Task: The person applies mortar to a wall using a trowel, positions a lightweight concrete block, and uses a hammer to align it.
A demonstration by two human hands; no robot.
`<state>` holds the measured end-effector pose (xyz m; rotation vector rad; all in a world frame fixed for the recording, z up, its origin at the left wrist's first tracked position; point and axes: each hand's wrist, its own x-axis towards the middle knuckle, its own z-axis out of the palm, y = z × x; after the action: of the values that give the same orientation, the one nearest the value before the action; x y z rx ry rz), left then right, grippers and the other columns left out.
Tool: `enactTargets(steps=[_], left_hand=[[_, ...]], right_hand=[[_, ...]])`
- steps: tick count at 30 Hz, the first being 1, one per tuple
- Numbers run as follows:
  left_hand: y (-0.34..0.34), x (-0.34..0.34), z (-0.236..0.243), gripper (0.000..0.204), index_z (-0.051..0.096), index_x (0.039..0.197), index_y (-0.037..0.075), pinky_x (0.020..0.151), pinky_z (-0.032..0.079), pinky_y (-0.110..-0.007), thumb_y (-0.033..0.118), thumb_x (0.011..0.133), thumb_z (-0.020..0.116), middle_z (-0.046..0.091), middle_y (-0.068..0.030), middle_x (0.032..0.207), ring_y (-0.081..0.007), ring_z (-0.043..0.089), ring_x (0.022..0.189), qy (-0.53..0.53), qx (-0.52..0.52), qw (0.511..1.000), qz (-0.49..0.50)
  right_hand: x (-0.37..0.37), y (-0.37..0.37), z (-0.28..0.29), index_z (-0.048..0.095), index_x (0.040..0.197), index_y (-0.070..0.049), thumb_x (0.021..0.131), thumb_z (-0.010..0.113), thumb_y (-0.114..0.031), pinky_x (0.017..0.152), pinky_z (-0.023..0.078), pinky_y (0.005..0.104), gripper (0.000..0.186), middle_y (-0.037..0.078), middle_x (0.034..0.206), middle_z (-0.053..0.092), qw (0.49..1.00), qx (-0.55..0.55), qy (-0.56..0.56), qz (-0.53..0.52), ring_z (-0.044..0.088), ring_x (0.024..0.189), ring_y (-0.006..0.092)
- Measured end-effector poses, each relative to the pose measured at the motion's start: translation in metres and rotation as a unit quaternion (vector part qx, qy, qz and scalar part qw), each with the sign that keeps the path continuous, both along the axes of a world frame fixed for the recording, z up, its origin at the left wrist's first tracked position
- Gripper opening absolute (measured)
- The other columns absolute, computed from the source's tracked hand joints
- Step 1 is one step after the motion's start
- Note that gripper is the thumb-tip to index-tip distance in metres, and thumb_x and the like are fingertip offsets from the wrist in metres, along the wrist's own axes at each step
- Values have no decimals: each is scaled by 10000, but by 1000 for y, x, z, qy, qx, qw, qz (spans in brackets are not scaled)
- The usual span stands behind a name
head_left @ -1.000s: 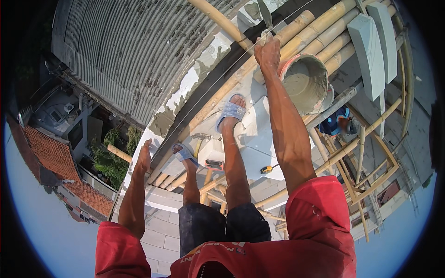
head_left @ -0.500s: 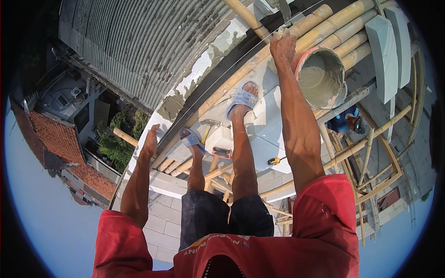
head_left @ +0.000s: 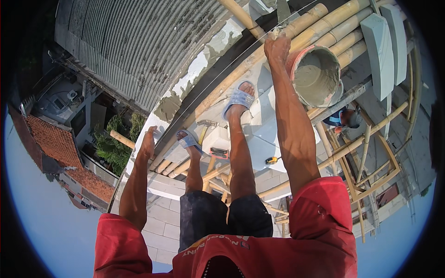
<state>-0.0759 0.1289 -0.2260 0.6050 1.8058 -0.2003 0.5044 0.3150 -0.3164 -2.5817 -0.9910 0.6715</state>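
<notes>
My right hand is closed round the handle of a trowel, whose grey blade points away at the top of the view. Just right of that hand stands a reddish bucket with wet grey mortar inside. My left hand rests with fingers stretched out on the edge of a white block wall. Rough mortar lies along this wall's top beyond my left hand. A thin taut string runs above the dark gap beside the wall.
My sandalled feet stand on bamboo poles and pale blocks. Between and beside them lie a hammer, a red-and-black tool and a yellow tape measure. A corrugated roof adjoins the wall. Below right, a person is among bamboo scaffolding.
The view has shifted slightly, and my right hand with the trowel appears a little lower and further left. My left hand stays on the wall. The person below has changed posture.
</notes>
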Motion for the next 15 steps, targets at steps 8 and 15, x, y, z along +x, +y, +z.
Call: enactTargets(steps=[8, 15], left_hand=[[6, 11, 18, 616, 560, 1347, 58, 830, 288, -328, 533, 986, 408, 505, -54, 1088, -167, 382, 922, 20, -26, 998, 48], [8, 20, 12, 571, 556, 1299, 64, 712, 293, -284, 528, 999, 412, 510, -6, 1018, -115, 369, 817, -14, -16, 998, 53]], right_hand=[[-15, 6, 14, 624, 1014, 44, 953, 636, -345, 464, 525, 281, 394, 108, 765, 627, 857, 86, 420, -286, 624, 576, 162], [-18, -35, -18, 622, 1014, 14, 975, 615, -382, 443, 524, 288, 398, 89, 751, 615, 820, 104, 466, -315, 613, 553, 169]])
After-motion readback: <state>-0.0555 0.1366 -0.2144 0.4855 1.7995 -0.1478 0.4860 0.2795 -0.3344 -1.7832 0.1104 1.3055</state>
